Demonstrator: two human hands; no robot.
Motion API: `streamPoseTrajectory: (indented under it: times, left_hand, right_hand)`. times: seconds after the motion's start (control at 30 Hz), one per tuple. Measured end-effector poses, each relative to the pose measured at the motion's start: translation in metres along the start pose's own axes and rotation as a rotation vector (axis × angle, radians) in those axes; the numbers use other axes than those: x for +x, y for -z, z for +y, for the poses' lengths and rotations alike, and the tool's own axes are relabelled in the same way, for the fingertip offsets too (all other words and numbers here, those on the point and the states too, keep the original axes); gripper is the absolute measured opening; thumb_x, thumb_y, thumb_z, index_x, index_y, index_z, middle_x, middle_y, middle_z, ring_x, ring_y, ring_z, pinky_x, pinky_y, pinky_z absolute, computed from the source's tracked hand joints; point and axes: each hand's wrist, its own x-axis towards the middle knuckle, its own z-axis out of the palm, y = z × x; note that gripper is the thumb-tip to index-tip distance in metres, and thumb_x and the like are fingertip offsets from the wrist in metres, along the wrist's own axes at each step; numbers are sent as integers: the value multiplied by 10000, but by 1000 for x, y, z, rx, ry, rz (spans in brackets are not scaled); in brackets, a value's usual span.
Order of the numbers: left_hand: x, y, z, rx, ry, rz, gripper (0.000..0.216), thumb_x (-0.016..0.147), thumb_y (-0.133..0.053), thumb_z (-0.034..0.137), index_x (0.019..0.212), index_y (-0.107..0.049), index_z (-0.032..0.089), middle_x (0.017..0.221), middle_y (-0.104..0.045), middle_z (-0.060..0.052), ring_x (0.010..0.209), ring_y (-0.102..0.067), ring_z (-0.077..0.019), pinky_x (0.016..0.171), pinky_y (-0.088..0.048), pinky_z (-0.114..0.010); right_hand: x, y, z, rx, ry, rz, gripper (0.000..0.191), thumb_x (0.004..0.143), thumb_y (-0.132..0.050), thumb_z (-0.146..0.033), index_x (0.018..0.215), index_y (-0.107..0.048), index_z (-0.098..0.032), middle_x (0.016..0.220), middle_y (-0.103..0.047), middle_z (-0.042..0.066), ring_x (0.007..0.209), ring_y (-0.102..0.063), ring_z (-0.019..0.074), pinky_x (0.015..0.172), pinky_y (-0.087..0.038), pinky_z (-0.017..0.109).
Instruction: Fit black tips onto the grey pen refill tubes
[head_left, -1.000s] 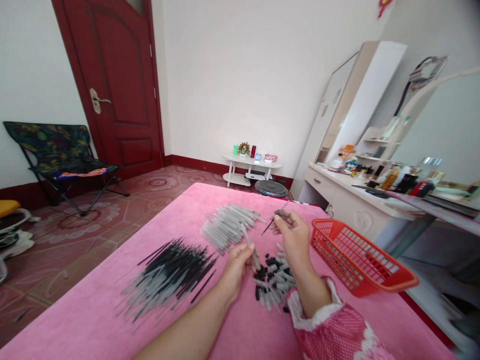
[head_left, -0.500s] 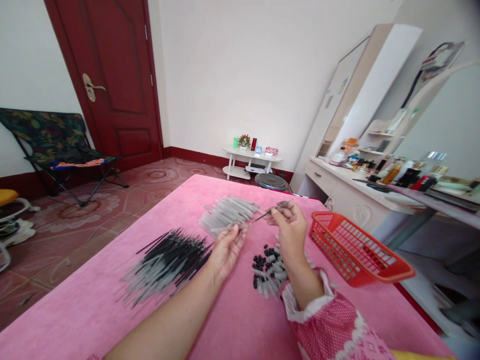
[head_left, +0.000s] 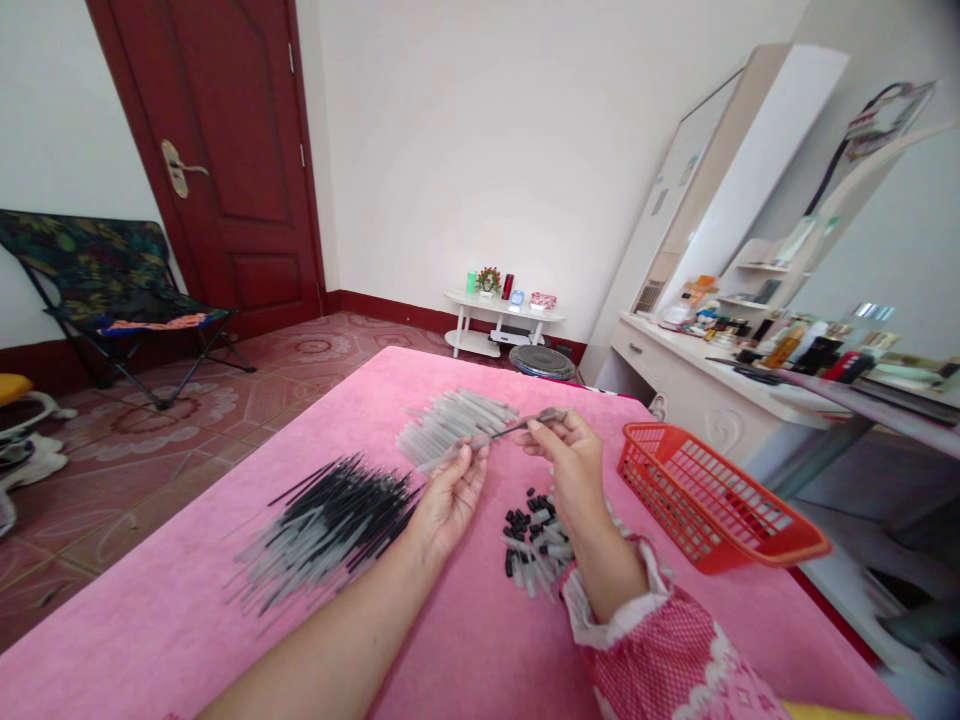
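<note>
My left hand [head_left: 450,495] pinches a clear grey pen barrel [head_left: 450,456] above the pink table [head_left: 480,640]. My right hand [head_left: 566,455] pinches a thin black refill [head_left: 525,426] whose tip points into the barrel's end. Both hands hover between a pile of clear barrels [head_left: 454,422] behind them and a heap of small black and clear caps [head_left: 536,542] just below my right wrist. A large fan of black refills [head_left: 330,525] lies to the left of my left forearm.
An orange plastic basket [head_left: 709,500] sits at the table's right edge. Beyond it stands a white dressing table [head_left: 697,385] crowded with bottles. A folding chair [head_left: 112,300], a red door [head_left: 225,160] and a low white side table [head_left: 499,325] stand on the tiled floor.
My left hand lifted a barrel from beside the cap heap and turned it level. My right hand brought the refill down to the barrel's end; the two now meet.
</note>
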Motion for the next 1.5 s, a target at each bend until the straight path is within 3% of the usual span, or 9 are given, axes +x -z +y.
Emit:
streamPoseTrajectory:
  times: [0.2, 0.4, 0.53, 0.8, 0.97, 1.2, 1.33, 1.5]
  left_hand:
    - [-1, 0, -2, 28, 11, -48, 142, 777, -571, 22, 855, -642, 119, 846, -703, -59, 782, -675, -123, 731, -549, -197]
    - [-1, 1, -1, 36, 8, -33, 136, 775, -576, 22, 851, -640, 115, 842, -705, -63, 781, -678, -130, 719, -554, -204]
    - [-3, -1, -1, 54, 18, -26, 118, 775, -576, 23, 834, -640, 103, 855, -707, -81, 763, -679, -132, 695, -559, -201]
    - [-4, -1, -2, 85, 15, -30, 120, 746, -614, 26, 835, -641, 103, 857, -706, -76, 747, -679, -124, 686, -557, -192]
    - [-3, 0, -3, 96, 11, -37, 122, 765, -589, 26, 837, -644, 108, 861, -708, -71, 753, -678, -122, 686, -556, -189]
    - [-3, 1, -3, 109, 15, -50, 125, 773, -583, 30, 845, -647, 110, 869, -710, -74, 761, -678, -123, 687, -554, -190]
    - [-3, 1, -2, 118, 15, -55, 121, 767, -591, 33, 845, -645, 108, 874, -710, -78, 762, -677, -122, 690, -552, -188]
    - [-4, 1, -3, 152, 2, -74, 123, 741, -624, 38, 842, -643, 107, 843, -712, -69, 757, -677, -122, 706, -548, -194]
  right_hand:
    - [8, 8, 5, -160, -94, -233, 247, 650, -672, -317, 802, -579, -146, 772, -668, 38, 597, -623, 132, 521, -477, 230]
    - [20, 39, 11, -688, -91, -517, 119, 639, -625, -205, 724, -659, -128, 655, -653, 22, 564, -578, 120, 538, -450, 223]
    - [23, 58, 13, -1016, -146, -614, 93, 610, -624, -145, 667, -695, -162, 621, -661, 17, 577, -583, 125, 542, -419, 208]
    - [11, 43, 14, -1275, -221, -748, 130, 561, -687, -157, 671, -718, -218, 669, -688, 3, 589, -597, 129, 515, -373, 198]
    - [4, 36, 18, -1422, -199, -741, 158, 527, -721, -167, 669, -717, -235, 683, -690, 6, 578, -585, 134, 501, -339, 210]
    - [3, 36, 18, -1417, -145, -738, 123, 584, -649, -170, 680, -707, -218, 680, -683, 15, 572, -571, 129, 498, -323, 212]
    - [7, 33, 22, -1300, -101, -587, 104, 579, -577, -112, 626, -655, -162, 647, -667, 33, 589, -578, 130, 520, -357, 208]
    - [11, 30, 31, -995, -60, -393, 69, 618, -545, -142, 651, -603, -158, 598, -643, 19, 566, -583, 135, 501, -392, 203]
